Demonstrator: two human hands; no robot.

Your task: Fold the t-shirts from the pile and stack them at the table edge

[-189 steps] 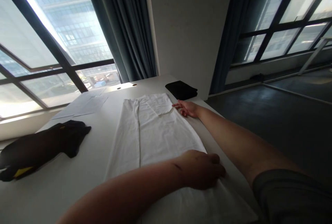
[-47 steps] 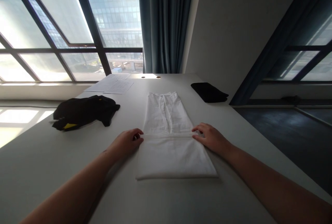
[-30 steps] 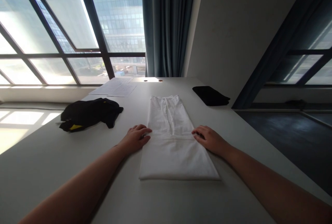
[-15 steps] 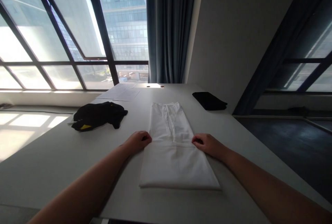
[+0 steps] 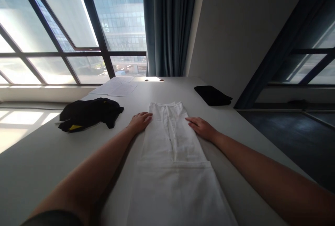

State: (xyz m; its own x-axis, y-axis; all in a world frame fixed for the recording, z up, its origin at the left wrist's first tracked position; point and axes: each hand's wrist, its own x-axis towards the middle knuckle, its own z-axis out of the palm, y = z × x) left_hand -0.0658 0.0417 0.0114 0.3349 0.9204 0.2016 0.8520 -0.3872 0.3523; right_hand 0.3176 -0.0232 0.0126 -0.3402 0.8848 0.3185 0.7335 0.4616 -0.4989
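Note:
White trousers (image 5: 167, 191) lie on the table with their waist end farthest from me. A hem-like edge crosses them at mid-length, where one folded layer lies over another. My left hand (image 5: 140, 121) rests along the left side below the waist, its fingers stretched out and touching the cloth. On the opposite side, my right hand (image 5: 201, 127) lies with fingers extended, the tips on the right edge. Neither hand grasps the fabric. The near end of the trousers runs out of the frame.
A rumpled black garment (image 5: 89, 112) with a yellow patch lies to the left. Folded black cloth (image 5: 212, 96) sits at the far right. Paper sheets (image 5: 112, 87) are at the back left of the white table (image 5: 251, 149), before a curtain (image 5: 170, 27) and windows.
Both hands have moved forward along the trousers toward the waist, and their curled fingers have straightened. The trousers' near part now reaches past the bottom of the view, which has shifted somewhat.

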